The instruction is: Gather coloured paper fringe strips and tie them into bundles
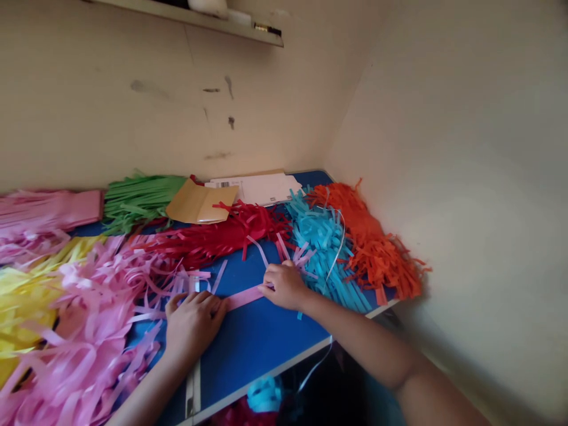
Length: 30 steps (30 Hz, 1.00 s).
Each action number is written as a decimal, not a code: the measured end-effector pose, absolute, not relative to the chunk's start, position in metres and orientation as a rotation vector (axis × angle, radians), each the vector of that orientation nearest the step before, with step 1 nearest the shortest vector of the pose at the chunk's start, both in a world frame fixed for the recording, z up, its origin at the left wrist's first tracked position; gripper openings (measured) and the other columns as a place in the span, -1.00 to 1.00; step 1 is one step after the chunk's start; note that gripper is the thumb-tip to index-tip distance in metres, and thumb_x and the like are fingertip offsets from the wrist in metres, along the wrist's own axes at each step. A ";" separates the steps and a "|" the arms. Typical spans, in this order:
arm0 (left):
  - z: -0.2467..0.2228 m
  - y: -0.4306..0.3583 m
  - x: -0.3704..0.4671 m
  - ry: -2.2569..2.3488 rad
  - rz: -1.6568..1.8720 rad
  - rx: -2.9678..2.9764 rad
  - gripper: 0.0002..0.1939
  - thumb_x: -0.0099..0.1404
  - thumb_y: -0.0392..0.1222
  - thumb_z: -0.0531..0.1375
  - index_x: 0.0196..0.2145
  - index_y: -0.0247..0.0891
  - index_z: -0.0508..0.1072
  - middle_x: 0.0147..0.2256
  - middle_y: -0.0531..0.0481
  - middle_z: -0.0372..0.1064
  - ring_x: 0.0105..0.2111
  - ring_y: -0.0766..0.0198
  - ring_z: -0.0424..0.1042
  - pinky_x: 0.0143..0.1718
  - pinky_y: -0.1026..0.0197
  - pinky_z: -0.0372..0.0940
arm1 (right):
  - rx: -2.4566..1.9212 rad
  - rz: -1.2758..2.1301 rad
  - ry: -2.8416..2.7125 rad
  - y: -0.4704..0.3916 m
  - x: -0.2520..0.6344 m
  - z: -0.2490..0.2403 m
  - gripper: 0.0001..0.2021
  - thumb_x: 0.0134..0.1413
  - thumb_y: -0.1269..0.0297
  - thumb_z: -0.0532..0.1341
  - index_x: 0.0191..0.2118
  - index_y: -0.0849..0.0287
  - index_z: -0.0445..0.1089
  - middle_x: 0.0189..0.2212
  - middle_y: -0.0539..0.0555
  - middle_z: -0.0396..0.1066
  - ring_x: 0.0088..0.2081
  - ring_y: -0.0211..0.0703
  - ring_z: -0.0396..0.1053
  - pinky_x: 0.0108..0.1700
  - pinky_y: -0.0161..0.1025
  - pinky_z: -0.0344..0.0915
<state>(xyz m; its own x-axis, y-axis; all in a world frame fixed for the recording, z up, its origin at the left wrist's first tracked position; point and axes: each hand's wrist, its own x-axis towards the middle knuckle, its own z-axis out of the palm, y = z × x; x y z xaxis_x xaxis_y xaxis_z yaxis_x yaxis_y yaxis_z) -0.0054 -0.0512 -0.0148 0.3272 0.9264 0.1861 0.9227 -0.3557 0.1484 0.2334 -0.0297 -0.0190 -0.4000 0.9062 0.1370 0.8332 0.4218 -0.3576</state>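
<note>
A pink strip of fringed tissue paper (245, 298) stretches between my two hands, low over the blue tabletop. My left hand (194, 322) has its fingers curled down over the strip's left end, where loose pale pink tassels stick out beyond the fingertips. At the other end, my right hand (285, 285) is closed in a pinch on the strip, and pink tassels fan out past its knuckles. A pile of light blue fringe (322, 236) lies just beyond my right hand. Left of my left hand spreads a large heap of pink fringe (95, 313).
Red fringe (217, 236), green fringe (142, 198), orange fringe (373, 236) and yellow fringe (22, 302) cover much of the blue table (261, 337). A brown envelope (199, 203) and white cardboard (260, 188) lie at the back. White string (339, 248) crosses the blue fringe. A shelf (235, 26) hangs above.
</note>
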 end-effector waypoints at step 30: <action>-0.006 -0.052 0.017 1.398 0.783 3.042 -0.79 0.34 -0.29 0.12 -0.42 -0.23 0.50 -0.45 0.02 0.50 -0.30 0.11 0.46 0.07 -0.11 0.04 | -1.005 -0.215 -2.673 -0.036 0.207 -0.010 -0.82 0.33 0.39 0.10 -0.30 0.22 0.40 -0.34 0.07 0.44 -0.25 -0.08 0.25 -0.11 -0.05 0.03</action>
